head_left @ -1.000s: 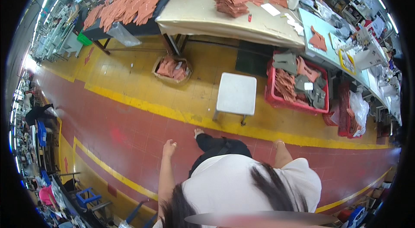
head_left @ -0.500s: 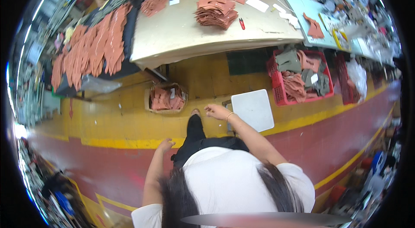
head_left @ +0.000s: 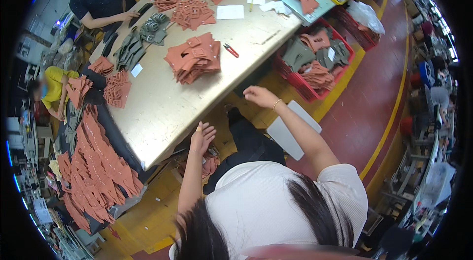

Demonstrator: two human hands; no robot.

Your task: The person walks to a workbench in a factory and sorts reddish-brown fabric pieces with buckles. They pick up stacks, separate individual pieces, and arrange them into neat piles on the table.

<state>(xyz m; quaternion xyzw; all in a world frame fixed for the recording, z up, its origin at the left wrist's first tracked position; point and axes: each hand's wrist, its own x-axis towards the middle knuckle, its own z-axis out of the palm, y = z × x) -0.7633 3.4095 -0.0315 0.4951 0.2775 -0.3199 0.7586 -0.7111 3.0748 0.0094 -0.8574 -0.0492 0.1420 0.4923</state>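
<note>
My left hand (head_left: 201,138) is open with fingers spread, held just off the near edge of a long beige worktable (head_left: 162,107). My right hand (head_left: 259,96) is raised in front of me near the table's corner, fingers loosely curled, holding nothing. A stack of orange-brown cut leather pieces (head_left: 194,57) lies on the table beyond both hands. Small red-handled snips (head_left: 230,50) lie to the right of that stack. A white stool (head_left: 291,129) stands under my right forearm.
A red crate (head_left: 315,58) of orange and grey pieces sits on the floor right of the table. More orange pieces (head_left: 96,166) are spread on a dark table at left. Two people work at the far side, another person in yellow (head_left: 49,92) at left. Yellow floor lines run by.
I have walked up to the worktable, which now fills the view ahead. Both hands have risen from my sides toward the table's edge; the stool is now beside me.
</note>
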